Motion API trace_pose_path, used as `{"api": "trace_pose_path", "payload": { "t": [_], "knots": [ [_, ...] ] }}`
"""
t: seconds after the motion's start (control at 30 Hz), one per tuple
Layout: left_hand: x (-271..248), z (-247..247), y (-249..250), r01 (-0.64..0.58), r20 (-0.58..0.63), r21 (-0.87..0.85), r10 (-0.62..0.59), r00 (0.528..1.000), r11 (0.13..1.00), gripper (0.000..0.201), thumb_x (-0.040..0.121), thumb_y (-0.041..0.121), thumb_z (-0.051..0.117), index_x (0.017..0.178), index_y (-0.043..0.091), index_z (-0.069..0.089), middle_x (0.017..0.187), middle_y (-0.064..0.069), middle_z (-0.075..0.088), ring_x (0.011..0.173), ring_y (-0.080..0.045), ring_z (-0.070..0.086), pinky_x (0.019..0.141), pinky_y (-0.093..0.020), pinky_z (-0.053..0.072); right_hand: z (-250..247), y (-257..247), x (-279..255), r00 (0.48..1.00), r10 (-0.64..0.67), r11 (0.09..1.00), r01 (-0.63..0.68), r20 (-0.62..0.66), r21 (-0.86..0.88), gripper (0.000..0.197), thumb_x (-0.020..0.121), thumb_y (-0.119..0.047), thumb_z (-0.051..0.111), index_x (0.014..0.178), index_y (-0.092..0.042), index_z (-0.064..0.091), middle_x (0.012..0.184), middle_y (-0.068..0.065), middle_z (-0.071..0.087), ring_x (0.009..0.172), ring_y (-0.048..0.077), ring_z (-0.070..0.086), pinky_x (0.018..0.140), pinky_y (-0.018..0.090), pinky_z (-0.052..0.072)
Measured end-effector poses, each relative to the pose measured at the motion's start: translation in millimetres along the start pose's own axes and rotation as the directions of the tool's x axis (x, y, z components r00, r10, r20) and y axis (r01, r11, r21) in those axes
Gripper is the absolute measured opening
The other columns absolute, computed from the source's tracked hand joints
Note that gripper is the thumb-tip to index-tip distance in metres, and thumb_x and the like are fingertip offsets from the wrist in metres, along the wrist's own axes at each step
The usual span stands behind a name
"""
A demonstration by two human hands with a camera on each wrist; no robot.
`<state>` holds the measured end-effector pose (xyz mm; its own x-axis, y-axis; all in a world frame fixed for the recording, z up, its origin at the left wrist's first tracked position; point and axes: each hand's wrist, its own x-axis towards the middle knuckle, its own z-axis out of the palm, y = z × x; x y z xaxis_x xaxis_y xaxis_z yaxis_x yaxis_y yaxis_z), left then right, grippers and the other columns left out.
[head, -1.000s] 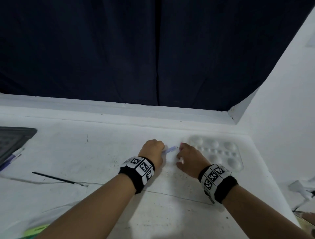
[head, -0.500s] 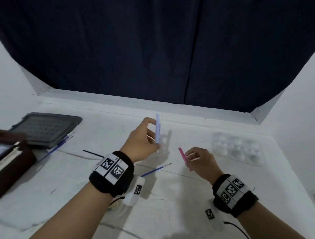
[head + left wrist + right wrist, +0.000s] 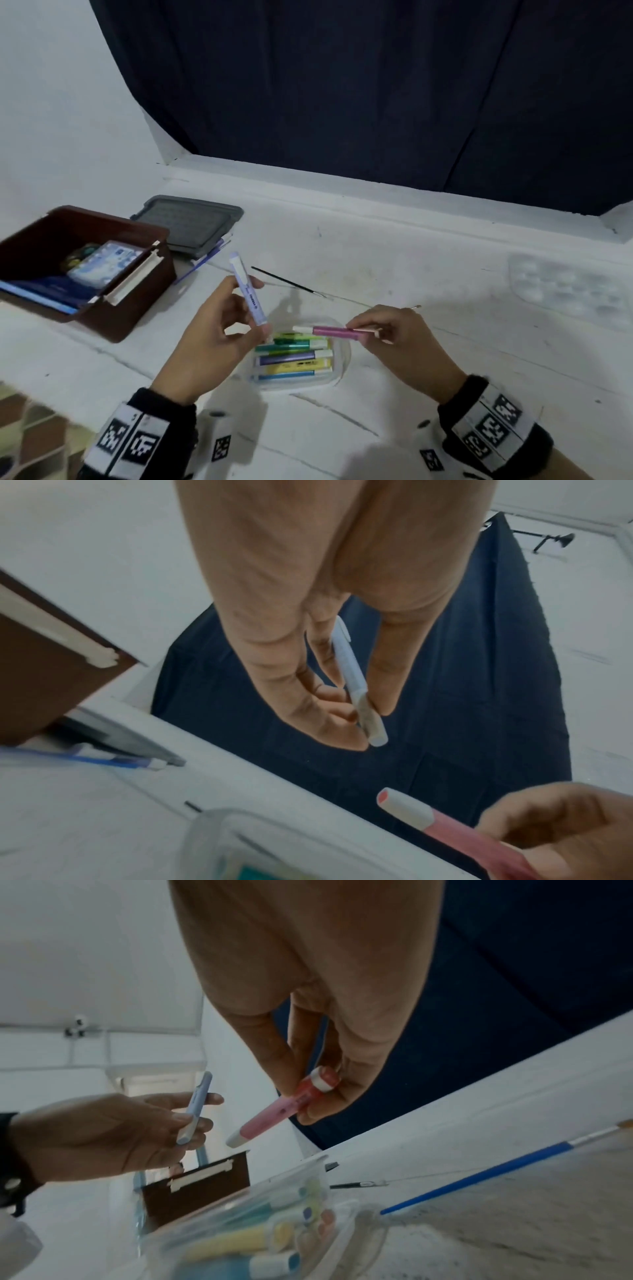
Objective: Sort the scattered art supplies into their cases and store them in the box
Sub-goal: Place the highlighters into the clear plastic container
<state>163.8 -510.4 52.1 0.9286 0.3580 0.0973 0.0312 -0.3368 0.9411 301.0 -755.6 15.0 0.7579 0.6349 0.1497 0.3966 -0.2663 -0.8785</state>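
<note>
At the bottom of the head view the two wrists come in from the lower corners, each wearing a black band with printed square markers. Just above them, low in the centre of the frame, a clear plastic case [image 3: 337,359] sits on the white table [image 3: 445,394] with several highlighters [image 3: 294,359] lying side by side in it — green, purple, yellow and blue bodies with pale caps. The left hand [image 3: 209,339] is raised over the case's left edge, thumb and fingers curled round a pale lilac highlighter [image 3: 248,294] that stands nearly upright, leaning toward the upper left. The right hand [image 3: 404,346] is at the case's right edge, pinching a pink highlighter [image 3: 330,331] by one end so that it lies level over the case, white cap pointing left. Beyond the hands, at mid-frame, a thin black paintbrush [image 3: 287,282] lies on the table; the right wrist view also shows a blue-handled paintbrush [image 3: 479,1175] lying near the case. At left centre stands the open brown box [image 3: 137,308], with a blue-and-white pack and other items inside that are too blurred to name. Behind it, upper left of centre, lies a grey lid [image 3: 191,222] with blue pens [image 3: 209,258] poking out beneath it. At the right edge a clear paint palette [image 3: 565,291] rests flat — well apart from the case. A dark blue curtain [image 3: 376,85] fills the top of the frame.
</note>
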Motion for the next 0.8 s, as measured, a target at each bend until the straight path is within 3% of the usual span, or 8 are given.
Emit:
{"api": "trace_pose_path", "payload": {
  "t": [0.07, 0.17, 0.23, 0.33, 0.53, 0.63, 0.7, 0.8],
  "knots": [
    [-9.4, -10.6, -14.0, 0.032, -0.02, -0.012, -0.032, 0.999, 0.999, 0.046, 0.083, -0.003, 0.074, 0.116, 0.027, 0.059, 0.084, -0.009, 0.063, 0.083, -0.026, 0.065, 0.081, -0.042, 0.058, 13.3, -3.7, 1.6, 0.996, -0.093, 0.99, 0.093, 0.012, -0.108, 0.034, 0.08, 0.008, 0.064, 0.087, -0.023, 0.078, 0.088, -0.014, 0.073, 0.084, 0.007, 0.066, 0.069, 0.017, 0.047],
    [-21.9, -19.9, -25.8, 0.084, -0.042, -0.068, -0.087, 0.995, 0.994, 0.032, 0.084, 0.004, 0.075, 0.103, 0.026, 0.064, 0.091, -0.013, 0.064, 0.086, -0.034, 0.067, 0.076, -0.033, 0.059, 30.6, -3.1, 4.5, 0.98, -0.191, 0.955, 0.198, 0.057, -0.219, 0.032, 0.078, 0.006, 0.063, 0.087, -0.022, 0.077, 0.089, -0.016, 0.071, 0.085, 0.001, 0.066, 0.073, 0.014, 0.049],
    [-28.7, -22.4, -28.6, 0.119, -0.052, -0.145, -0.128, 0.99, 0.982, 0.02, 0.085, 0.01, 0.073, 0.097, 0.024, 0.065, 0.092, -0.016, 0.065, 0.087, -0.04, 0.068, 0.076, -0.038, 0.06, 39.8, -1.3, 6.3, 0.971, -0.222, 0.935, 0.236, 0.084, -0.264, 0.029, 0.077, 0.004, 0.062, 0.086, -0.02, 0.076, 0.088, -0.015, 0.07, 0.084, -0.003, 0.064, 0.077, 0.009, 0.046],
    [-36.2, -23.4, -28.3, 0.157, -0.025, -0.244, -0.168, 0.986, 0.957, 0.003, 0.091, 0.016, 0.065, 0.093, 0.017, 0.066, 0.091, -0.026, 0.062, 0.088, -0.041, 0.069, 0.075, -0.041, 0.06, 49.8, 0.8, 8.4, 0.968, -0.218, 0.914, 0.246, 0.121, -0.324, 0.025, 0.078, -0.001, 0.063, 0.088, -0.02, 0.075, 0.09, -0.013, 0.07, 0.083, 0.0, 0.064, 0.078, 0.014, 0.049],
    [-39.7, -21.8, -35.4, 0.194, -0.018, -0.293, -0.209, 0.978, 0.936, 0.013, 0.094, 0.015, 0.062, 0.093, 0.01, 0.074, 0.088, -0.023, 0.065, 0.083, -0.02, 0.068, 0.071, -0.028, 0.058, 62.6, 1.2, 18.1, 0.958, -0.199, 0.861, 0.271, 0.205, -0.43, 0.018, 0.084, -0.014, 0.062, 0.095, -0.022, 0.074, 0.097, -0.013, 0.069, 0.086, 0.005, 0.06, 0.08, 0.025, 0.05],
    [-37.8, -23.6, -33.7, 0.157, -0.026, -0.255, -0.169, 0.985, 0.954, 0.01, 0.088, 0.017, 0.068, 0.097, 0.014, 0.073, 0.086, -0.034, 0.058, 0.074, -0.02, 0.058, 0.071, -0.025, 0.054, 68.0, 1.5, 21.6, 0.944, -0.198, 0.808, 0.31, 0.263, -0.501, 0.017, 0.087, -0.016, 0.06, 0.095, -0.025, 0.072, 0.096, -0.013, 0.068, 0.08, 0.001, 0.049, 0.075, 0.028, 0.045],
    [-36.6, -25.1, -34.4, 0.139, -0.057, -0.269, -0.16, 0.985, 0.953, 0.021, 0.085, 0.012, 0.072, 0.102, 0.022, 0.066, 0.076, -0.024, 0.06, 0.065, -0.021, 0.052, 0.065, -0.024, 0.05, 69.6, 0.7, 22.5, 0.939, -0.192, 0.776, 0.323, 0.285, -0.542, 0.018, 0.087, -0.016, 0.06, 0.095, -0.027, 0.073, 0.096, -0.013, 0.069, 0.079, 0.001, 0.047, 0.073, 0.026, 0.036],
    [-35.1, -25.3, -34.8, 0.161, -0.074, -0.339, -0.197, 0.978, 0.927, 0.043, 0.087, 0.002, 0.07, 0.121, 0.024, 0.054, 0.08, -0.018, 0.063, 0.065, -0.027, 0.059, 0.072, -0.035, 0.058, 70.9, -0.4, 22.4, 0.944, -0.164, 0.767, 0.305, 0.287, -0.565, 0.018, 0.087, -0.018, 0.064, 0.098, -0.028, 0.075, 0.098, -0.013, 0.067, 0.085, 0.006, 0.055, 0.074, 0.026, 0.03]
  ]
}}
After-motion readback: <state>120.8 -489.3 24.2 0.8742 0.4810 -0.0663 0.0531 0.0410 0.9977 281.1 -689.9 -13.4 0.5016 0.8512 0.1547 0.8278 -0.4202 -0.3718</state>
